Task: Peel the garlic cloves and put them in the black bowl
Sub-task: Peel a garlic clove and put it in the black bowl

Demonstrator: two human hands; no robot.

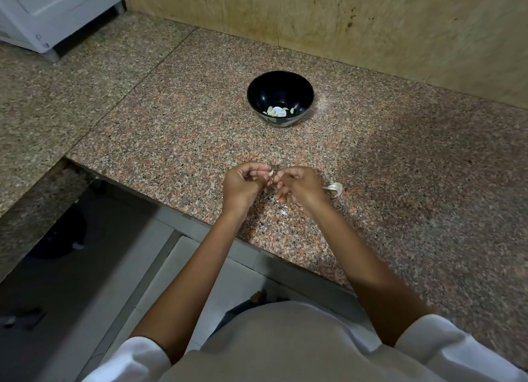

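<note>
A small pale garlic clove (271, 174) is pinched at the fingertips of my left hand (244, 185), held just above the granite counter near its front edge. My right hand (297, 185) is right beside it, fingers curled, its fingertips touching the clove's right side. The black bowl (280, 81) stands farther back on the counter, about a forearm's length beyond my hands. Several peeled cloves (276, 111) lie at its bottom.
Pale garlic skin (335, 187) lies on the granite counter (400, 167) just right of my right hand. A beige tiled wall (343, 18) runs behind the bowl. A white appliance (51, 10) stands at the far left. The counter's front edge (200, 221) passes under my forearms.
</note>
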